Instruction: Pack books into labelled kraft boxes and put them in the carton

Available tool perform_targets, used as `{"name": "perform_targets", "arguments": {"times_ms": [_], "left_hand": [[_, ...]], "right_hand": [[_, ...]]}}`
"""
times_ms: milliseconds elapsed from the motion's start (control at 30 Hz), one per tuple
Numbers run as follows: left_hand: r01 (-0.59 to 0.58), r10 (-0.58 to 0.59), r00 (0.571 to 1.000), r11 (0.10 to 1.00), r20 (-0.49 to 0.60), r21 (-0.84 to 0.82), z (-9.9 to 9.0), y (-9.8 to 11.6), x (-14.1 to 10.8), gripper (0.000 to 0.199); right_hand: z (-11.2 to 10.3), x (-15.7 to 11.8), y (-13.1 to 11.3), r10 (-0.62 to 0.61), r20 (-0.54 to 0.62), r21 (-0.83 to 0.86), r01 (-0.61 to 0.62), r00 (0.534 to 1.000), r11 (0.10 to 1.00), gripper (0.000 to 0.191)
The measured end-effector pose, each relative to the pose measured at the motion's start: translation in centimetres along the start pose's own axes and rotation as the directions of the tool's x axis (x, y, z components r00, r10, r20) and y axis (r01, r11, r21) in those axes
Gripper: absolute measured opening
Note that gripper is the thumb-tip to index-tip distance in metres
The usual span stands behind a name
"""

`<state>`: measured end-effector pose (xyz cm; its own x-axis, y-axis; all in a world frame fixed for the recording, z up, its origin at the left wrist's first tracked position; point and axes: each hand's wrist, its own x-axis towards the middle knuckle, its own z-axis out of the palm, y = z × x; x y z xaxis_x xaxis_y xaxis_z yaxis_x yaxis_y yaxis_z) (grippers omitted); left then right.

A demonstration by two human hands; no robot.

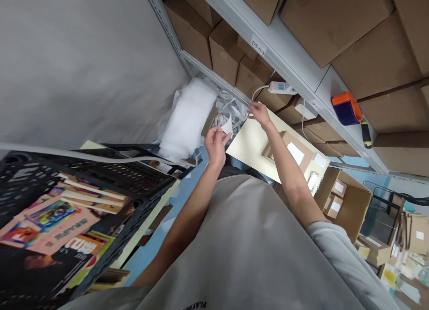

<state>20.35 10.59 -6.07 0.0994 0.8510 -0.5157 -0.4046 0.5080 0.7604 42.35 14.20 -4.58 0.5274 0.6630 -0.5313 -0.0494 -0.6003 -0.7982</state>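
Note:
My left hand (pixel 215 147) pinches a small white piece of paper (pixel 228 125) whose corner points up. Over the far end of a cream-coloured board (pixel 248 139), my right hand (pixel 259 114) has its fingers drawn together; whatever they may hold is too small to make out. On the board lies a flat cardboard parcel (pixel 305 160) with a white label (pixel 295 154), partly hidden by my right forearm. Beyond both hands is a heap of white paper strips (pixel 236 108). A stack of white foam-like sheets (pixel 189 117) rests to the left of the heap.
A black plastic crate (pixel 134 202) with books and magazines (pixel 55 220) stands at left. Shelves of cardboard boxes (pixel 338 28) rise on the right, with an orange-and-blue tape dispenser (pixel 346 108) and a cutter (pixel 366 134). A power strip (pixel 281 87) hangs below. An open carton (pixel 351 202) stands beside the board.

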Motion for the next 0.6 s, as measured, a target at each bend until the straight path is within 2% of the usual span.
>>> {"name": "perform_targets", "arguments": {"times_ms": [133, 200, 233, 267, 300, 367, 433, 467, 533, 600], "left_hand": [[-0.099, 0.076, 0.980, 0.988, 0.186, 0.118, 1.3, 0.2, -1.7, 0.039], [-0.219, 0.150, 0.932, 0.958, 0.329, 0.187, 1.9, 0.3, -3.0, 0.038], [-0.309, 0.199, 0.888, 0.926, 0.415, 0.216, 2.2, 0.4, -3.7, 0.035], [-0.413, 0.252, 0.824, 0.880, 0.507, 0.234, 2.5, 0.6, -4.5, 0.032], [-0.521, 0.301, 0.743, 0.820, 0.598, 0.235, 2.8, 0.7, -5.2, 0.028], [-0.702, 0.354, 0.549, 0.687, 0.758, 0.187, 3.4, 0.9, -6.7, 0.019], [-0.807, 0.345, 0.369, 0.580, 0.863, 0.113, 4.0, 0.9, -8.0, 0.013], [-0.837, 0.332, 0.294, 0.542, 0.896, 0.074, 4.2, 0.8, -8.5, 0.010], [-0.873, 0.313, 0.167, 0.488, 0.935, -0.008, 4.7, 0.2, -9.5, 0.007], [-0.886, 0.296, 0.067, 0.456, 0.953, -0.079, 5.2, -0.6, -10.4, 0.008]], "right_hand": [[-2.9, -4.6, 1.3, 0.000, -0.003, 0.088, 0.000, 1.000, 0.996, 0.014], [-4.9, -7.2, 2.2, 0.039, 0.031, 0.122, -0.043, 0.999, 0.992, 0.027], [-5.9, -8.5, 2.7, 0.060, 0.056, 0.135, -0.067, 0.997, 0.989, 0.036], [-7.0, -9.8, 3.2, 0.080, 0.084, 0.150, -0.091, 0.993, 0.984, 0.044], [-8.0, -11.0, 3.7, 0.093, 0.107, 0.168, -0.110, 0.990, 0.980, 0.052], [-10.2, -13.4, 4.5, 0.087, 0.134, 0.215, -0.115, 0.987, 0.970, 0.063], [-12.3, -15.5, 5.3, 0.050, 0.120, 0.262, -0.080, 0.992, 0.962, 0.066], [-13.3, -16.5, 5.7, 0.032, 0.103, 0.278, -0.060, 0.994, 0.959, 0.066], [-15.0, -18.2, 6.6, 0.014, 0.056, 0.294, -0.030, 0.998, 0.955, 0.063], [-16.5, -19.5, 7.6, 0.007, 0.008, 0.294, -0.009, 1.000, 0.956, 0.059]]}}
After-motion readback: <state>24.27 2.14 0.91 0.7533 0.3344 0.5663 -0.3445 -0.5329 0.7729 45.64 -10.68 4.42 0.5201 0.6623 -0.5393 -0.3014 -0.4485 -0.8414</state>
